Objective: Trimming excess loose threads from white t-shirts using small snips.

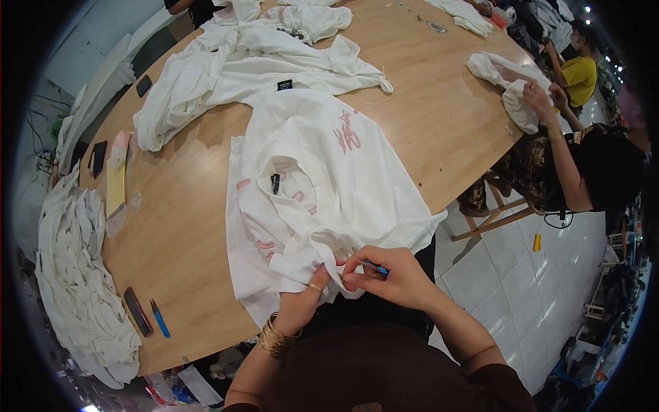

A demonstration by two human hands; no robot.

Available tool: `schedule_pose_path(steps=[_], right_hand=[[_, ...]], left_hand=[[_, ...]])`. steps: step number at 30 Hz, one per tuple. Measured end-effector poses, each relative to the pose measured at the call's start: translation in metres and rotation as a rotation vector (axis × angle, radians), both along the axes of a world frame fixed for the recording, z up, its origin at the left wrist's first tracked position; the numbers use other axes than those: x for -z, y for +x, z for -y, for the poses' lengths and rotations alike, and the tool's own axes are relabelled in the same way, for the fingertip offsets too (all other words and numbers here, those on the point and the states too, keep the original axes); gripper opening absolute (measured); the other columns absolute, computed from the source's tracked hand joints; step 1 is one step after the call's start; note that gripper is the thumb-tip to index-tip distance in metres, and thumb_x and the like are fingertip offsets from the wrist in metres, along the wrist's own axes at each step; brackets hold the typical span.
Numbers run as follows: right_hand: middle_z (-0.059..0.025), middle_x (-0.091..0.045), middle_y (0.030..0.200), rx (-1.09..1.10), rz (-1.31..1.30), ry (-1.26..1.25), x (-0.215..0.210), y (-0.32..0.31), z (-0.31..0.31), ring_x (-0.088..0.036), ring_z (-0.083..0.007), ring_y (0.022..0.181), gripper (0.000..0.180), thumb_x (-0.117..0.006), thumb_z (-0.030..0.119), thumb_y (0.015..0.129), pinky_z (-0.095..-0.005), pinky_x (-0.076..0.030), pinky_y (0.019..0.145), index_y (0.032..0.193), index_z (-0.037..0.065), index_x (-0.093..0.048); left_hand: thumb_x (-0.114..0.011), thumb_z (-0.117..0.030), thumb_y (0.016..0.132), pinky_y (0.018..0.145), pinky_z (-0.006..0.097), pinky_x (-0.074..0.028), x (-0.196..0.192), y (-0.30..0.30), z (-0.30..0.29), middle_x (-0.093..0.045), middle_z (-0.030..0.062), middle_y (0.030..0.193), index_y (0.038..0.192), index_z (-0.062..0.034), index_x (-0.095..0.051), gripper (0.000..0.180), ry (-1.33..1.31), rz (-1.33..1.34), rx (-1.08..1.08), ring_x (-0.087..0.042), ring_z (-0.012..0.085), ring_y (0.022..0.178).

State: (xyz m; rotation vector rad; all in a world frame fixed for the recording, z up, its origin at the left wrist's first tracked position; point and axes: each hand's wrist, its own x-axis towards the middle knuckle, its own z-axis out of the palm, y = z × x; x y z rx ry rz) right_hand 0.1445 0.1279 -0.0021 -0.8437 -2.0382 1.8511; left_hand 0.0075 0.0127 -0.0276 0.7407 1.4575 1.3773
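Observation:
A white shirt (371, 175) with pink script lettering lies spread on the table in front of me, its collar opening facing up with a dark label inside. My left hand (305, 295), with gold bangles at the wrist, is closed on a gathered fold at the shirt's near edge. Close beside it, my right hand (391, 275) has its fingers pinched together at the same fold. A small blue tool (374, 266) pokes out of the right hand; the fingers cover its tip, so its exact kind is hidden.
On the round wooden table (182, 250) are a white garment pile (86, 288), blue tweezers (160, 318), a dark phone (138, 312) and a yellow strip (117, 182). More white garments (261, 58) lie beyond. At right, a person handles white cloth (515, 89).

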Motion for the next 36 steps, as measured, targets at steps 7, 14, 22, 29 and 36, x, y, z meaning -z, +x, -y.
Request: schedule_pose_path(steps=[7,14,22,29,36], right_hand=[[-0.0003,-0.046,0.056,-0.1,0.059,-0.075,0.002,0.0,0.001,-0.037,-0.0056,0.049,0.013,-0.064,0.015,0.074,-0.021,-0.033,0.048,0.079,0.005,-0.057],[0.0064,-0.043,0.058,0.087,0.006,-0.314,0.003,-0.003,0.007,-0.036,-0.0008,0.054,0.013,-0.066,0.014,0.074,-0.0177,-0.029,0.051,0.078,0.005,-0.059],[0.0069,-0.04,0.056,0.164,-0.03,-0.313,0.01,0.001,0.005,-0.034,-0.001,0.051,0.014,-0.066,0.015,0.075,-0.0181,-0.027,0.047,0.081,0.006,-0.058],[0.0029,-0.041,0.056,0.106,0.051,-0.01,0.011,-0.007,0.02,-0.033,-0.0034,0.048,0.016,-0.067,0.013,0.073,-0.0188,-0.031,0.047,0.084,0.005,-0.057],[0.005,-0.033,0.049,0.201,-0.013,0.155,0.012,-0.004,0.02,-0.031,-0.0021,0.047,0.013,-0.067,0.009,0.072,-0.0181,-0.027,0.044,0.08,0.005,-0.058]], left_hand=[[-0.044,-0.012,0.09,0.079,0.026,-0.042,-0.003,0.001,-0.001,-0.06,0.0052,0.094,0.1,0.0001,-0.055,0.019,-0.079,0.038,-0.013,-0.054,0.013,0.086],[-0.044,-0.013,0.09,0.078,0.026,-0.042,0.003,0.0,0.0,-0.059,0.0058,0.093,0.1,-0.0002,-0.055,0.019,-0.063,-0.019,-0.021,-0.054,0.0129,0.085],[-0.044,-0.014,0.09,0.076,0.026,-0.042,0.008,-0.001,0.002,-0.059,0.006,0.093,0.101,-0.0006,-0.055,0.02,-0.047,0.139,-0.042,-0.055,0.0126,0.083],[-0.052,-0.012,0.086,0.075,0.025,-0.043,0.012,0.003,0.002,-0.058,0.0049,0.095,0.101,-0.0008,-0.055,0.018,0.035,0.037,-0.093,-0.054,0.0118,0.083],[-0.064,-0.007,0.076,0.073,0.025,-0.043,0.009,0.002,0.001,-0.058,0.0036,0.09,0.099,-0.001,-0.055,0.026,0.009,0.217,-0.132,-0.054,0.0119,0.082]])
